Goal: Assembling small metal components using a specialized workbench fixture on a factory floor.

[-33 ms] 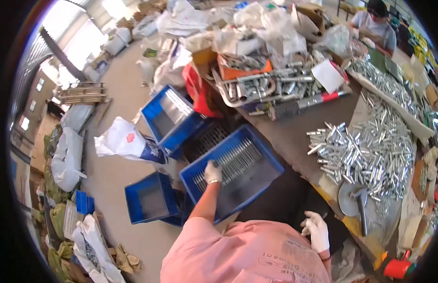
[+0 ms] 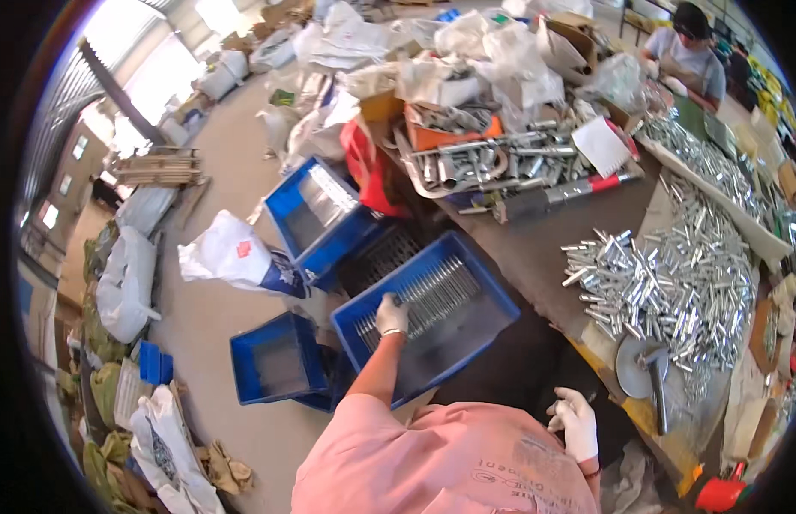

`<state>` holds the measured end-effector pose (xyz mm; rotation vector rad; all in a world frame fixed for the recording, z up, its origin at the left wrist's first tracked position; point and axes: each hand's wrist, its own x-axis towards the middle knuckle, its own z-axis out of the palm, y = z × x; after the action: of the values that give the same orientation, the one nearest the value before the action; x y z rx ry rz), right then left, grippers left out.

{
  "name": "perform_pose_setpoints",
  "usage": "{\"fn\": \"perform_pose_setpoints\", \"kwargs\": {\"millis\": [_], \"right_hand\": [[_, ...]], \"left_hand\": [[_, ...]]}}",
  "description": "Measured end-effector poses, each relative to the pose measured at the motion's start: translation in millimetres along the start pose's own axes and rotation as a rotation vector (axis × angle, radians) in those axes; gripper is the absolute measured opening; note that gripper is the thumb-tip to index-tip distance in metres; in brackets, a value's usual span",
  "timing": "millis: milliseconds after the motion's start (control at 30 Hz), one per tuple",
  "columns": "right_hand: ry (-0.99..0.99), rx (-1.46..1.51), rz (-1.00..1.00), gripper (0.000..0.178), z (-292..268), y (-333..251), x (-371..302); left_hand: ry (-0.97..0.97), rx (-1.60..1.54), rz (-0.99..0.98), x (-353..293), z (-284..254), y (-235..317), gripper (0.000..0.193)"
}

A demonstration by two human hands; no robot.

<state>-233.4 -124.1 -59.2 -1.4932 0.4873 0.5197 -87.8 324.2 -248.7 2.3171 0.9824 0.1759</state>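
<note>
My left hand point(image 2: 390, 315), in a pale glove, reaches into a large blue crate point(image 2: 488, 330) and rests on a row of shiny metal rods point(image 2: 441, 289) lying side by side. Its fingers are drawn together, with a small dark spot at their tips; what they hold is too small to make out. More rods show on the left of this hand. Near the table edge, at my right side, my right hand point(image 2: 575, 424) hangs gloved, with loosely bent fingers apart and nothing visible in them.
A heap of short metal tubes point(image 2: 664, 300) covers the table at right, beside a round metal plate with a handle point(image 2: 642, 368). Other blue crates point(image 2: 278, 358) stand at left near a white sack point(image 2: 231, 253). A co-worker point(image 2: 685, 60) sits at the far right.
The view has shifted slightly, so the surroundings sit a little farther right in the picture. My left hand stays over the rods; my right hand looks unchanged.
</note>
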Motion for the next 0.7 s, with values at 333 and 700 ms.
{"fn": "perform_pose_setpoints", "kwargs": {"millis": [333,700], "right_hand": [[0.003,0.059,-0.084,0.038,-17.7,17.9,-11.6],[0.219,0.128,-0.258,0.035,-40.4,42.0,-67.0]], "left_hand": [[0.031,-0.398,0.662,-89.7,-62.5,193.8,0.018],[-0.286,-0.535,1.374,-243.2,-36.8,336.2,0.063]]}}
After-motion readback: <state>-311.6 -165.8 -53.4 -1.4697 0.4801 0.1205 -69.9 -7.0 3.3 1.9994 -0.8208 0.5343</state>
